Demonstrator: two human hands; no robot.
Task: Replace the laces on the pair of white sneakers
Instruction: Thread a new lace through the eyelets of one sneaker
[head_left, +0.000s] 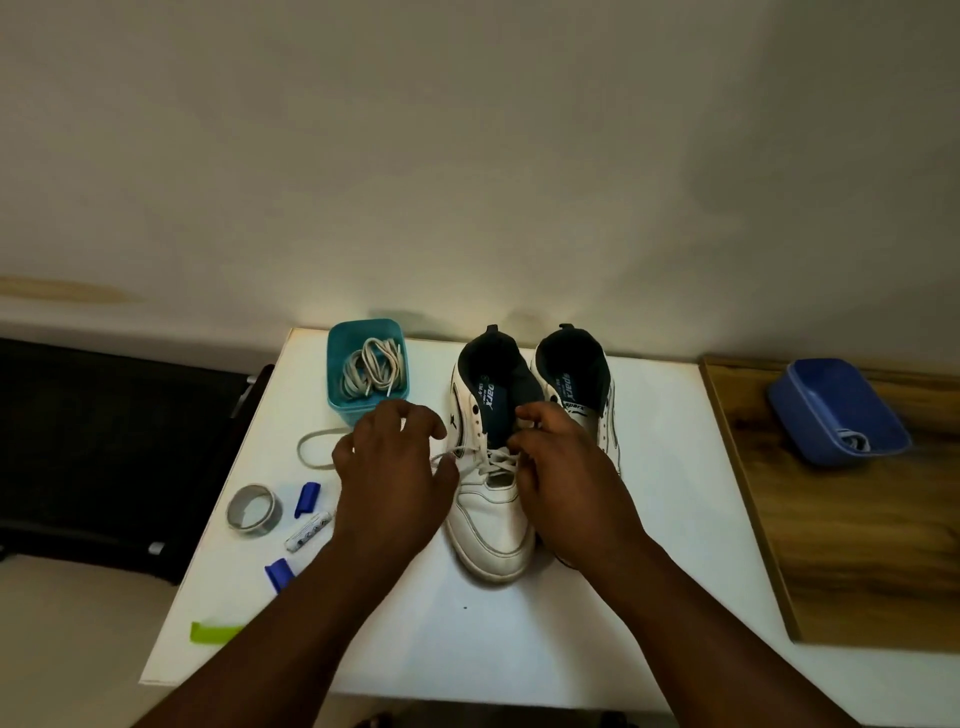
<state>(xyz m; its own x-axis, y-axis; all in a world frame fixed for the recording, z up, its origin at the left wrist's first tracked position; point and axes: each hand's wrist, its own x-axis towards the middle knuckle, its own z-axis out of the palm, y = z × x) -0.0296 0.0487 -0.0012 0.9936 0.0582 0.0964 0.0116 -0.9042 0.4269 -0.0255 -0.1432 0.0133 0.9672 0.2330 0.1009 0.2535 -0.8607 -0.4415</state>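
Note:
Two white sneakers stand side by side on the white table (649, 519), heels away from me. The left sneaker (491, 525) has a white lace (496, 460) through its lower eyelets. My left hand (395, 483) pinches one end of that lace beside the shoe; a loop of lace (311, 447) trails left on the table. My right hand (566, 478) grips the other part of the lace over the tongue and hides most of the right sneaker (576, 379). A teal tub (369, 369) behind my left hand holds several coiled laces.
A roll of grey tape (254, 509), two blue caps (306, 499), a small white tube (307, 530) and a green strip (213, 633) lie at the left. A wooden board (857, 545) at the right carries a blue container (836, 410). A dark chair (114, 441) stands left of the table.

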